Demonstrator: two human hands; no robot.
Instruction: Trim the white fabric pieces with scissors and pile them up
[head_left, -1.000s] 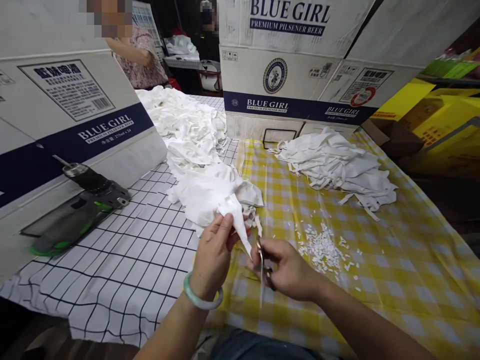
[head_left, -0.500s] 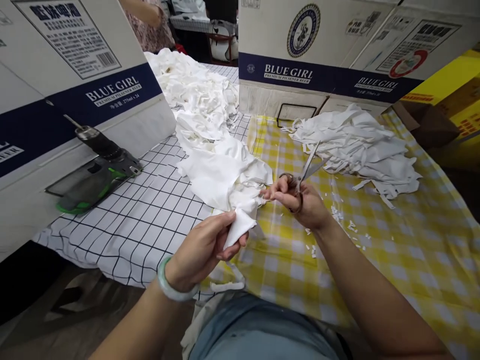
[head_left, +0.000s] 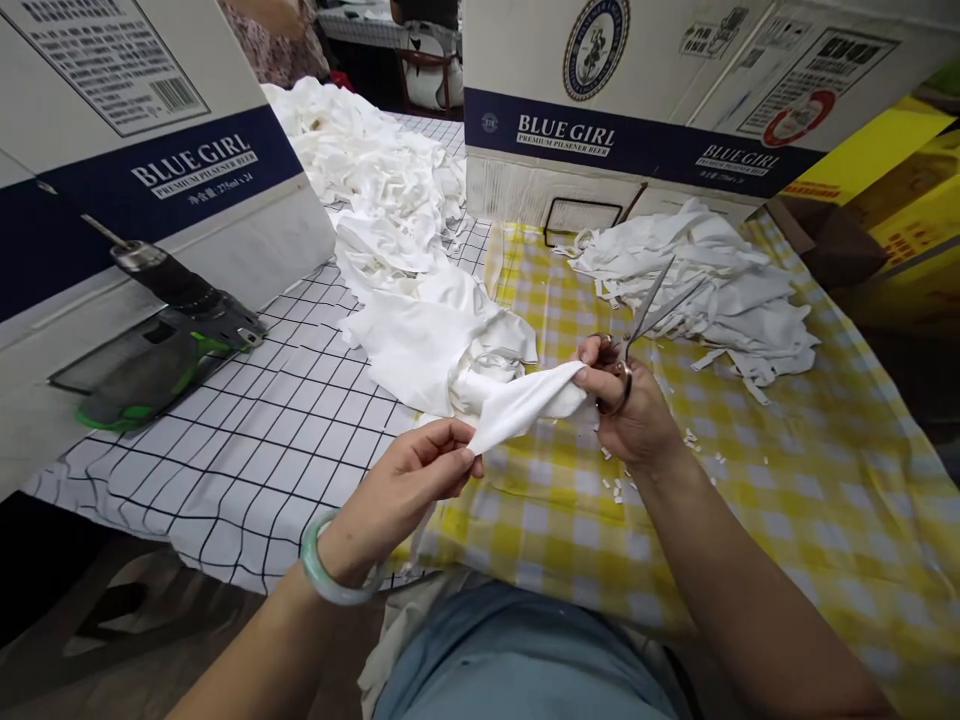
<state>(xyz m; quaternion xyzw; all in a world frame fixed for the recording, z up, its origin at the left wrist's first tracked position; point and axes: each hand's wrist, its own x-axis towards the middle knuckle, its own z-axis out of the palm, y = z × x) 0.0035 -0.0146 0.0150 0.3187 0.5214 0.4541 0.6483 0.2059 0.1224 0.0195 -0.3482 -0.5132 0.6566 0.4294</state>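
Note:
A white fabric piece (head_left: 521, 408) is stretched between my two hands above the table. My left hand (head_left: 420, 465), with a pale green bangle at the wrist, pinches its near left end. My right hand (head_left: 630, 405) pinches the far right end between thumb and finger. Hooked on that same hand is a pair of scissors (head_left: 637, 335), its blades parted and pointing away from me. Just beyond the held piece lies more loose white fabric (head_left: 420, 340), trailing back into a large heap (head_left: 375, 150).
A second pile of white pieces (head_left: 697, 290) lies on the yellow checked cloth (head_left: 540, 540), with small white scraps (head_left: 619, 490) nearby. Beer cartons (head_left: 555, 170) stand behind. At left, a cordless drill (head_left: 180, 330) rests by another carton (head_left: 210, 230). A person (head_left: 277, 40) is at the back.
My right hand has taken hold of the fabric's other end and moved right, drawing the piece taut. The scissors turned with it. The whole view shifted slightly.

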